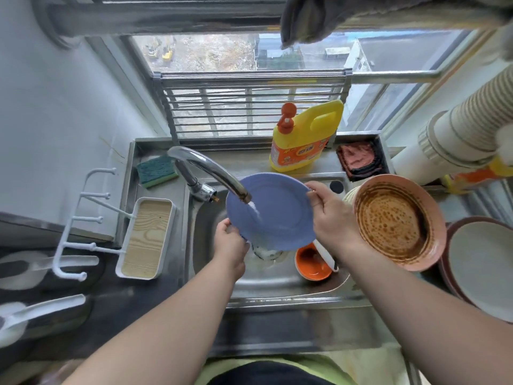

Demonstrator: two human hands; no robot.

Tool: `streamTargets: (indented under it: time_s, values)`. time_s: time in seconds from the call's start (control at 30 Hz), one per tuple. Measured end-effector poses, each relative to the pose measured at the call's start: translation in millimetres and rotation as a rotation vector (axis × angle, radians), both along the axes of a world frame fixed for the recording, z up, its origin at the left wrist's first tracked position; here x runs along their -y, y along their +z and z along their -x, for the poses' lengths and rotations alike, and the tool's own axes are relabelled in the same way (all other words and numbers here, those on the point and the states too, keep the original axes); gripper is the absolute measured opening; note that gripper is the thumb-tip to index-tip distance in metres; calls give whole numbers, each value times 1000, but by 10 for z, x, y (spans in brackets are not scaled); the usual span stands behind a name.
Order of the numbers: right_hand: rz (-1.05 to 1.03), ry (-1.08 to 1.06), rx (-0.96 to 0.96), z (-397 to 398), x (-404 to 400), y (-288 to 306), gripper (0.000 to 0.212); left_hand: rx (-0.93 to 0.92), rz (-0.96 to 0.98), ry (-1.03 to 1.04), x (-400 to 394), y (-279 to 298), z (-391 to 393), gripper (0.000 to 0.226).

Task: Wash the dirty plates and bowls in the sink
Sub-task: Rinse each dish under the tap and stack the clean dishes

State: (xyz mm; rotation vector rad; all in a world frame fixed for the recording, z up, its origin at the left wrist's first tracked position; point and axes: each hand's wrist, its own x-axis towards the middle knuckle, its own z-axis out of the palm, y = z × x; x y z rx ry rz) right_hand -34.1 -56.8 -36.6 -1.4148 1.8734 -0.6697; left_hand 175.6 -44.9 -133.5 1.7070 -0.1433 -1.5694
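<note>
— Item one, head view?
— Blue plate (274, 209), tilted over the sink (266, 282), directly under the faucet (211, 173); running water strikes its face.
— Grip?
— Left hand (230, 245) pinches the lower left rim, fingers curled round the edge. Right hand (330, 215) holds the upper right rim, thumb on the face. Plate spans between the two grips.
— Other items in the sink?
— Orange bowl (312, 263), lower right, just beneath the plate, with a white-handled utensil (327, 255) leaning in it.
— On the counter?
— Brown-stained bowl (397, 220), tilted, right of the sink; stacked plates (483, 268) beside it. Yellow detergent bottle (302, 137) and green sponge (156, 170) behind the sink.
</note>
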Motion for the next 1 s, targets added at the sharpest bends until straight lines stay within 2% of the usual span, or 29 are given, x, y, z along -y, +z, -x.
streamTargets:
  time_s: [0.13, 0.37, 0.47, 0.6, 0.7, 0.83, 1.0]
  values:
    - [74, 60, -104, 96, 0, 152, 24, -113, 23, -31, -2, 90, 205, 20]
    - [102, 78, -252, 167, 13, 267, 33, -151, -64, -96, -87, -15, 383, 21]
    - [-25, 63, -235, 154, 49, 321, 37, -143, -118, -160, -162, -84, 375, 19]
    - [-284, -5, -72, 126, 76, 267, 26, -137, -214, -241, -242, -138, 238, 21]
    - [-404, -54, 6, 71, 49, 139, 29, -119, -289, -261, -301, -171, 97, 27]
    - [-462, -31, -66, 50, -41, -135, 40, -14, -324, -383, -289, -170, -145, 32]
    - [-544, 21, -124, 16, -147, -469, 32, 105, -215, -377, -147, -112, -473, 27]
